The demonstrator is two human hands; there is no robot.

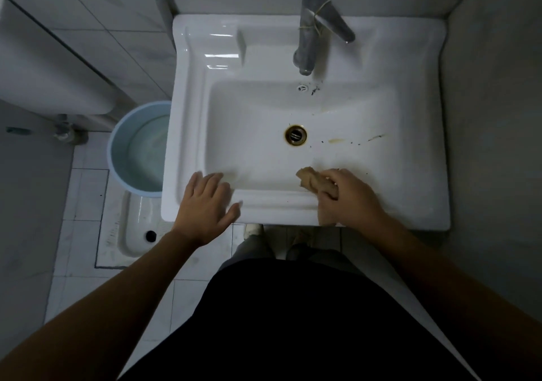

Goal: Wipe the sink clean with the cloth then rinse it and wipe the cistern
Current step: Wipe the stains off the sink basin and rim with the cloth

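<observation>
Cistern [44,63]: white tank at far left, well apart from both hands, not yet touched.
Bucket [137,148]: pale blue, holding water, on the floor just beside the sink's left edge.
Left hand [205,204]: open, fingers spread, holding nothing; it lies over the sink's front left rim, though whether it presses down I cannot tell.
Sink [187,116]: white basin; yellowish streaks and dark specks lie right of the rust-ringed drain [295,135], more specks near the overflow hole under the tap [316,31].
Cloth [315,181]: tan, crumpled into a wad, one end on the basin's front wall, the rest trailing over the front rim.
Right hand [349,195]: closed around the cloth at the front rim.
Step in hand: wiping the basin, seemingly just starting.
Doing it well: spread the cloth flatter, press firmly, sweep the stains toward the drain, steady the body on the rim.
</observation>
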